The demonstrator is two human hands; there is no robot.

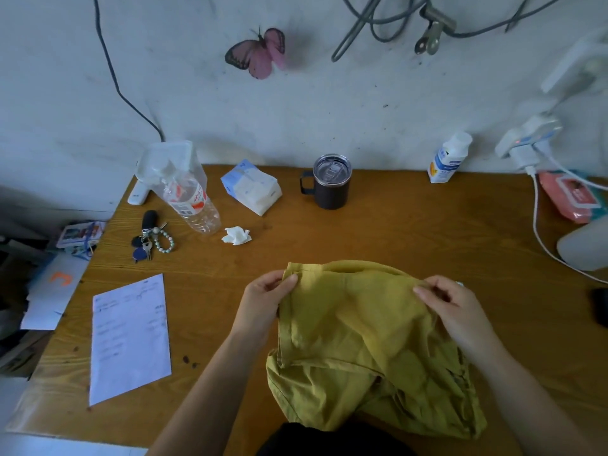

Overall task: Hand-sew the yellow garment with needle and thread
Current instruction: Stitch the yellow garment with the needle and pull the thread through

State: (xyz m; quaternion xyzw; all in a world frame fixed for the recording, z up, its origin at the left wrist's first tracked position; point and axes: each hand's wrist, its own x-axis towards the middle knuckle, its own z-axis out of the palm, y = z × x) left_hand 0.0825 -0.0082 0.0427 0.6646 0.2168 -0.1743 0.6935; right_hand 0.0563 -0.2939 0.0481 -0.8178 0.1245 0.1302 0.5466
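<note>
A mustard-yellow garment (358, 343) is held up over the near middle of the wooden table (411, 232), its lower folds bunched toward my lap. My left hand (266, 301) pinches the garment's upper left edge between thumb and fingers. My right hand (450, 307) pinches the upper right edge, fingers curled into the cloth. The fabric stretches between both hands. No needle or thread shows anywhere in view.
A printed paper sheet (130, 337) lies at the left. Behind are keys (149, 238), a plastic bottle (190, 199), a crumpled tissue (236, 235), a tissue pack (251, 187), a dark mug (330, 182), a small white bottle (447, 159), a white charging cable (539, 238) and a pink wipes pack (572, 199).
</note>
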